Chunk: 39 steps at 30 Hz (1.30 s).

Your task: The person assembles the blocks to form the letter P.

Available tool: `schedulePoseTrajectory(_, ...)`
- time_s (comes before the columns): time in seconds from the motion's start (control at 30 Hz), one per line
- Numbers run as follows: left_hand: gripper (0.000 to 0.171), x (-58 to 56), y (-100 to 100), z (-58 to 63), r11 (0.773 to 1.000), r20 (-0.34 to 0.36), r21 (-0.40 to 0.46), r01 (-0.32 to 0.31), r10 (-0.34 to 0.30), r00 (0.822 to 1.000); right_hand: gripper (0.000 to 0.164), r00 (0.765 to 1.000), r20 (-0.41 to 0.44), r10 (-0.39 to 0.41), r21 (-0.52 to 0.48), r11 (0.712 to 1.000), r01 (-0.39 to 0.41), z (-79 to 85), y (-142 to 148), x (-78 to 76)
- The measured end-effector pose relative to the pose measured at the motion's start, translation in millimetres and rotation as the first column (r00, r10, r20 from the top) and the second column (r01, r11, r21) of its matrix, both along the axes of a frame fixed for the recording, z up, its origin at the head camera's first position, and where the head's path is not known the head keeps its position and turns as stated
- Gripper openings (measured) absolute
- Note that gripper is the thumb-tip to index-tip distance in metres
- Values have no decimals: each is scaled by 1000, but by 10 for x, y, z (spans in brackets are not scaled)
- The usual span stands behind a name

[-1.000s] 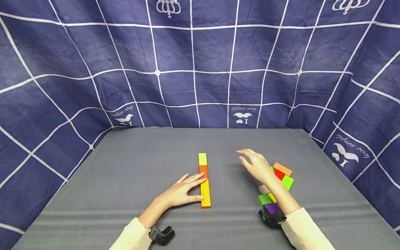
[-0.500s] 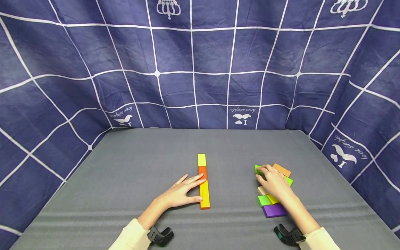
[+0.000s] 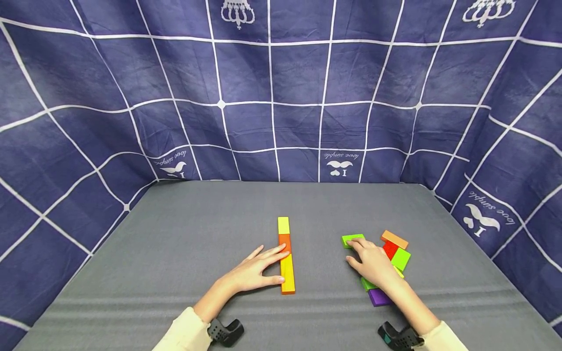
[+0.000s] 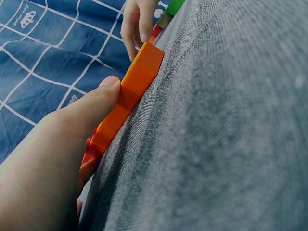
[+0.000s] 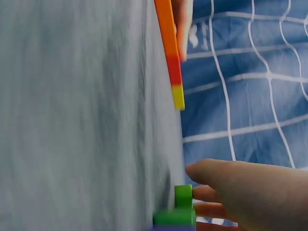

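A straight row of wooden blocks lies on the grey table: a pale yellow block (image 3: 283,225), an orange block (image 3: 284,239) and a longer amber block (image 3: 288,275) nearest me. My left hand (image 3: 253,273) rests along the row's left side, fingers spread onto the blocks, its thumb (image 4: 108,89) against the amber block's side. My right hand (image 3: 375,263) touches a light green block (image 3: 352,239) with its fingertips, left of the loose pile. The right thumb (image 5: 199,168) stands apart from that block.
Beneath and beside the right hand lie an orange block (image 3: 394,239), a red block (image 3: 390,249), a lime block (image 3: 401,259), a darker green block (image 3: 368,284) and a purple block (image 3: 379,298). Blue gridded cloth (image 3: 298,87) hangs behind and at both sides of the table (image 3: 210,209).
The right hand went down to the pile at the right, then slid leftward together with the light green block, out from the other blocks. The left hand and the row stayed put.
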State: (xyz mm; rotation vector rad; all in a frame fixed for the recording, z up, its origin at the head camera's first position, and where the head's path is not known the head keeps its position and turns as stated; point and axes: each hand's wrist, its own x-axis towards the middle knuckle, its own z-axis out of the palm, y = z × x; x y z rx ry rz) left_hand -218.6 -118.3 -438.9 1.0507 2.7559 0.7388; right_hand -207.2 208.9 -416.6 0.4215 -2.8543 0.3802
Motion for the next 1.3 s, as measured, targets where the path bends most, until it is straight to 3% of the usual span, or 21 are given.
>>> schedulePoseTrajectory(0.23, 65, -18, -6, 3, 1000, -2, 7, -4, 4, 1000, 38, 992, -1, 122, -11, 992, -122, 12, -335, 52)
schedulePoseTrajectory(0.4, 65, -13, -16, 1, 1000, -10, -2, -6, 6, 1000, 36, 982, 22, 187, -17, 982, -187, 26, -538, 9)
schedulePoseTrajectory(0.63, 65, -14, -21, 8, 1000, -19, -9, -10, 10, 1000, 41, 975, 106, 193, -52, 981, -188, 56, -743, -208)
schedulePoseTrajectory(0.83, 65, -8, -17, 17, 1000, -10, -13, -4, 4, 1000, 52, 979, 121, 165, -50, 986, -160, 53, -795, -486)
schedulePoseTrajectory(0.9, 64, -9, -19, 23, 1000, -11, -11, -1, 1, 1000, 47, 983, 91, 160, -49, 987, -156, 44, -811, -595)
schedulePoseTrajectory(1.0, 64, -9, -24, 26, 1000, -16, -8, 0, 0, 1000, 26, 984, -15, 179, -39, 983, -179, 9, -833, -751)
schedulePoseTrajectory(1.13, 64, -5, -22, 22, 1000, -16, -7, -2, 1, 1000, 2, 958, -191, 214, -32, 974, -224, -75, -832, -906)
schedulePoseTrajectory(1.23, 64, -2, -17, 13, 1000, -9, -7, 2, -2, 1000, 4, 947, -251, 202, -66, 972, -225, -122, -834, -988)
schedulePoseTrajectory(1.3, 64, -1, -16, 7, 1000, -8, -5, 2, -2, 1000, 5, 953, -243, 181, -86, 975, -207, -139, -849, -1033)
